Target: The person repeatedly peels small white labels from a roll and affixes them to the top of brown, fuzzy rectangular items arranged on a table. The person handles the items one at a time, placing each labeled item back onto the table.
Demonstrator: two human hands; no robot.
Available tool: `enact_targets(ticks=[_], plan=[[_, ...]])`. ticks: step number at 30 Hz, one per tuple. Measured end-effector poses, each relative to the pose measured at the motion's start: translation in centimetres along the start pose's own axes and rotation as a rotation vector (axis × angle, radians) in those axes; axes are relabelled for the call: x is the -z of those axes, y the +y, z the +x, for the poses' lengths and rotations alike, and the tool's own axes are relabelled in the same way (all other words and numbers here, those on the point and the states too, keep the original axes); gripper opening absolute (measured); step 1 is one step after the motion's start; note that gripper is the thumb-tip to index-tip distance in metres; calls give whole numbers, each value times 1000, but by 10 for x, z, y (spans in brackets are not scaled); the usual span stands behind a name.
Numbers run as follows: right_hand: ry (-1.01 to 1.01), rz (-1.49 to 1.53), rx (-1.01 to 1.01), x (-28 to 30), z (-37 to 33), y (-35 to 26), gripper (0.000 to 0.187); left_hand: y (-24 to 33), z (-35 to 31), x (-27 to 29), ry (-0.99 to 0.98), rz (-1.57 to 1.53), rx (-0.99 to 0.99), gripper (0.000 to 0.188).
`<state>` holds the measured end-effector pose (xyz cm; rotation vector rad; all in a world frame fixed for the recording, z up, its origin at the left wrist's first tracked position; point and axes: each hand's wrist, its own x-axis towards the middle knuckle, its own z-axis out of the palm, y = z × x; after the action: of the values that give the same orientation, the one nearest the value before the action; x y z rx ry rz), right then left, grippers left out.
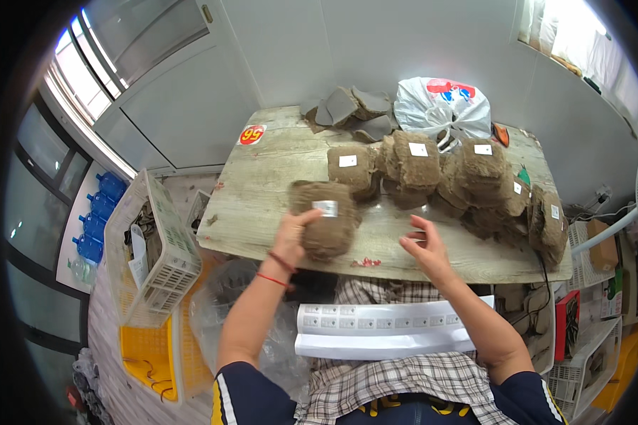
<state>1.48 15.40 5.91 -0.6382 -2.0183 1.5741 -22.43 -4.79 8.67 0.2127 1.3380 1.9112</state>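
Near the table's front edge, left hand grips a labelled brown bundle, steadying it; right hand hovers open, empty.

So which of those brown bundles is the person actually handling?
Start at the pale wooden table and come to its near edge. The fuzzy brown fibre bundle with a small white label sits apart from the heap farther back, and the left hand grips its side. It is the only one being touched.
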Motion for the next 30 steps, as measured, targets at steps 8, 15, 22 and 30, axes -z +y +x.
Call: enact_targets(ticks=[8,15,22,30], plan=[[98,-552,377,51,10,60,35,41,106,74,-49,331,148,67],[103,-541,253,47,11,45,38,129,174,14,339,1764,-1014,99],[76,-570,281,49,13,42,39,94,301,-118,-86,2223,-963,112],[58,-520,247,52,17,43,32,72,376,-91,-101,1918,-660,104]])
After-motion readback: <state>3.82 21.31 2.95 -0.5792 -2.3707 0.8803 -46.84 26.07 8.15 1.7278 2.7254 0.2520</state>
